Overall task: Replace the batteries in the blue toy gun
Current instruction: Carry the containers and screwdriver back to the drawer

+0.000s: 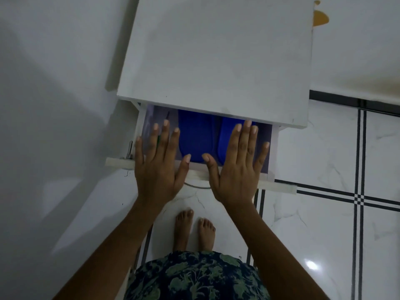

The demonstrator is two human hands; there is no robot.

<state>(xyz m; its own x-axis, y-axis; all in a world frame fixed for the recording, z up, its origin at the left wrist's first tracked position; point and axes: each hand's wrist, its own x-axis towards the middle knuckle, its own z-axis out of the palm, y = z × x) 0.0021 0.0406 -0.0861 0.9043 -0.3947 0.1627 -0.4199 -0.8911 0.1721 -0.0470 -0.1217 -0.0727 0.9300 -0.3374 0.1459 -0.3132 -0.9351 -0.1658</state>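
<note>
A white drawer (pixel 121 163) stands pulled out from under a white tabletop (pixel 216 57). Inside it lies a blue plastic thing (pixel 194 137), partly under the tabletop edge; I cannot tell whether it is the toy gun. My left hand (pixel 158 167) hovers flat over the drawer's left part, fingers spread, holding nothing. My right hand (pixel 238 165) hovers flat over the right part, fingers apart, also holding nothing. A green sliver shows under my left fingers. No batteries are visible.
A white wall runs along the left. The floor (pixel 324 213) is white marble tile with black stripe lines. My bare feet (pixel 194 230) stand below the drawer front. An orange shape (pixel 320 18) peeks from behind the table's far right corner.
</note>
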